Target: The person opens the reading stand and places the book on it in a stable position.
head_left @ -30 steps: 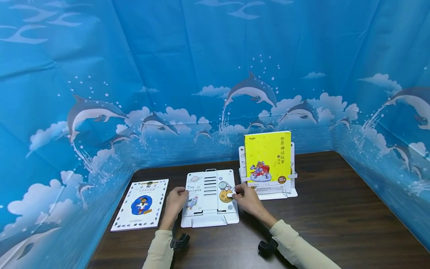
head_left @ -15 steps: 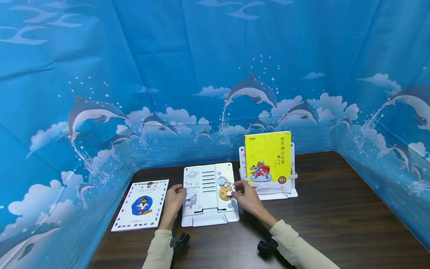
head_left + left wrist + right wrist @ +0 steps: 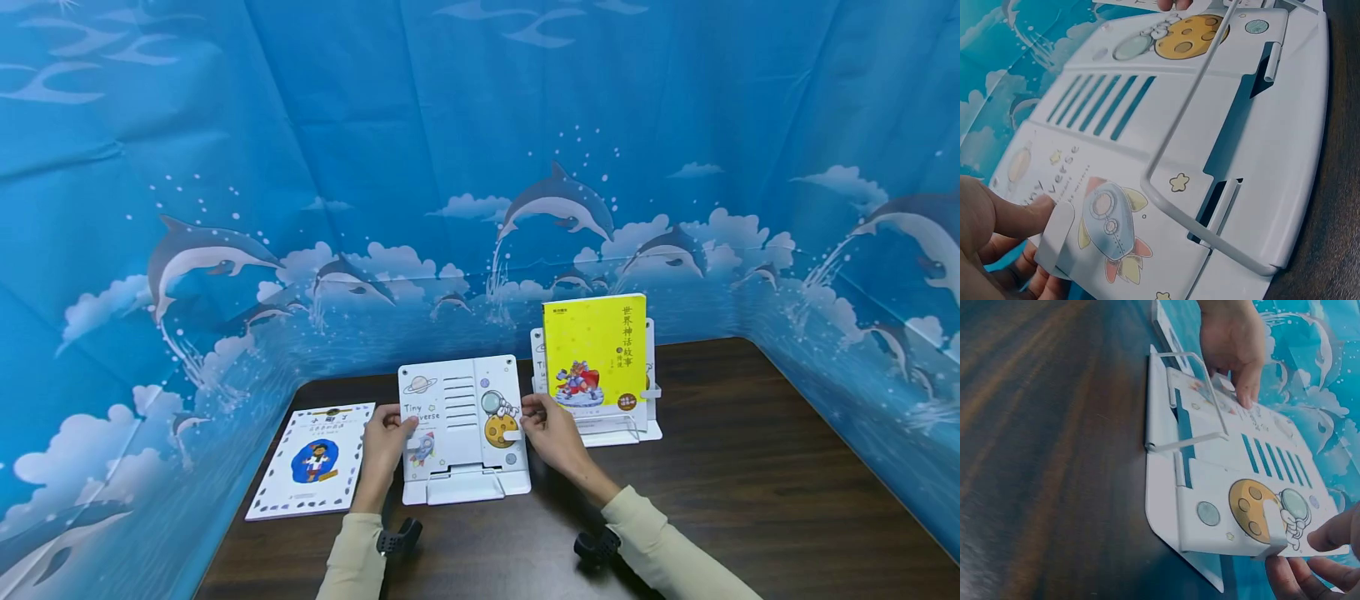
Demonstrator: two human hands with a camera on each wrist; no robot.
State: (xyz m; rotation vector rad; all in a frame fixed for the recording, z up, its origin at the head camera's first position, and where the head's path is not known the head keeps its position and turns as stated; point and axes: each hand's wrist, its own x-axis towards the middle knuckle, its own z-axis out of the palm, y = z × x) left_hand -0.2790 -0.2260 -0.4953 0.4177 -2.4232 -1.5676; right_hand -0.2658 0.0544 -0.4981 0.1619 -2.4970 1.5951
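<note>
A white book stand [image 3: 462,467] with planet, rocket and astronaut prints stands in the middle of the dark table, its back plate tilted up from its base. My left hand [image 3: 386,442] grips the plate's left edge, thumb on the printed face by the white side clip [image 3: 1057,237] and fingers behind. On the opposite edge my right hand [image 3: 553,432] holds the plate near the other clip [image 3: 1274,528], fingers under it and thumb at the front. A wire page holder [image 3: 1175,119] crosses the lower front of the stand.
Flat on the table left of my left hand lies a white picture book [image 3: 281,487]. Behind my right hand, a yellow book [image 3: 596,342] leans on a second white stand [image 3: 651,429]. A blue dolphin-print curtain [image 3: 450,167] surrounds the table's back and sides.
The stand's back plate has swung up into a steeper tilt, its top edge rising. Both hands have stayed at its sides, the right one shifting from the clip to the plate's edge.
</note>
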